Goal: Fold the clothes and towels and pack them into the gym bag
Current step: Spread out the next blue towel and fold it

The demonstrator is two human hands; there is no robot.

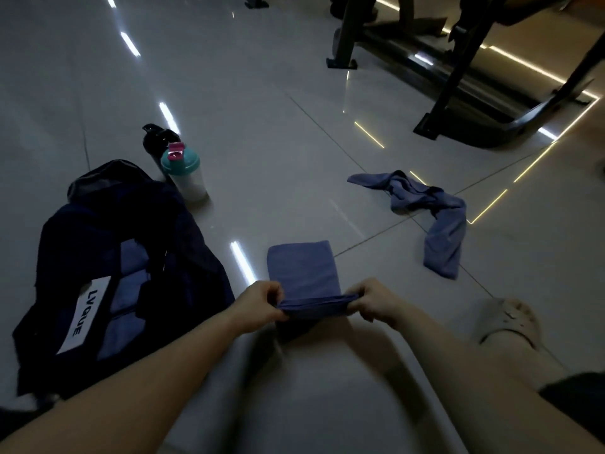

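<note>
Glossy pale floor tiles point(278, 109) fill the dim room and mirror the ceiling lights, and the dark frame of an exercise machine point(458, 77) stands in the upper right of the frame. Just below the centre a blue towel point(302, 273) lies on the floor, already folded into a compact rectangle. Its near edge is lifted by the left hand point(260, 304) and the right hand point(371, 301). Each hand takes one near corner, and the fingers point(274, 291) pinch all the layers together, I think so that the stack does not slide open when the next fold is made or when it is carried.

The gym bag point(98, 244) lies at the lower left, close beside the left forearm, with its mouth open toward the person. Blue folded pieces point(127, 290) already show inside it, so the reach from towel to bag is short. A shaker bottle point(185, 175) and a black bottle point(157, 139) stand just behind the bag, out of the folding space. At the middle right a crumpled cloth point(435, 208) waits on the floor, not yet folded, well apart from the hands. Judging from this, the task is partly done
</note>
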